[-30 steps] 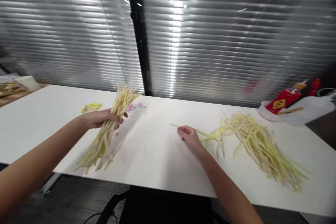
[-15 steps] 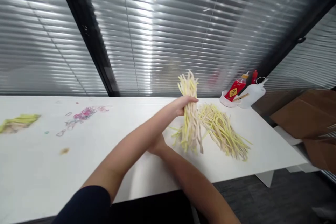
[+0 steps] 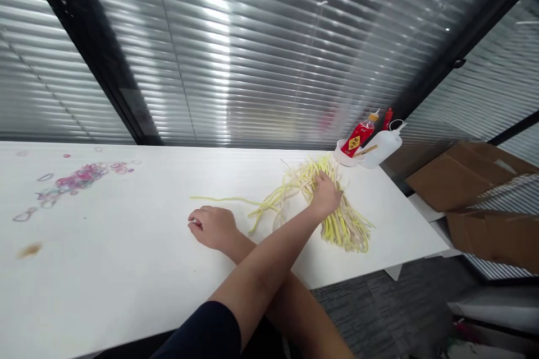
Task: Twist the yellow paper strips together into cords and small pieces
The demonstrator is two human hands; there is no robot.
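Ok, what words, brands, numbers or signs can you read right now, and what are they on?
Red-labelled plastic bottle with an orange cap: dark characters in a yellow diamond, too small and blurred to read.
No other text can be made out.

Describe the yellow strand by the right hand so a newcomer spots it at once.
On the white table, find the pile of yellow and cream strands under the left hand. One yellow strand runs out between the right hand and the blinds, reaching farther from the pile than any other.
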